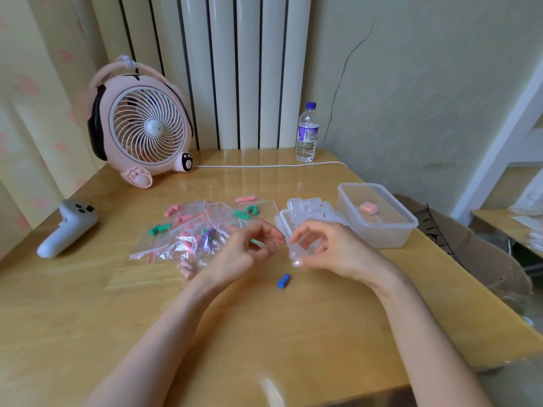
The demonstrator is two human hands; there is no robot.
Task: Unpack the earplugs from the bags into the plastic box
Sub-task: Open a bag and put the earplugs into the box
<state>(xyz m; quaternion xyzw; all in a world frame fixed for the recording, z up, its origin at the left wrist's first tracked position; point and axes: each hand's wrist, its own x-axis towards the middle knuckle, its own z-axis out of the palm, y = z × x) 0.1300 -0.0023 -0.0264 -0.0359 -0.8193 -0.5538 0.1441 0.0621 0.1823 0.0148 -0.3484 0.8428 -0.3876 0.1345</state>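
While working just right of the bags (188, 233) of pink and green earplugs (160, 229), steady the top of the small clear case (295, 251) with curled left hand (246, 254); pinching or merely touching, cannot tell. Mind the blue earplug (283, 281) loose on the table (293, 333) just below. Hold firm in curled fingers of right hand (335, 248), then lift over spare cases (311, 211) toward plastic box (379, 233), near the right table edge.

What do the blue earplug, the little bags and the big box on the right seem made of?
Blue earplug: probably soft foam, matte with no glare. Bags: thin clear plastic film, glossy and crinkled, with red zip strips. Big box: stiff translucent plastic, with slightly frosted, see-through walls.
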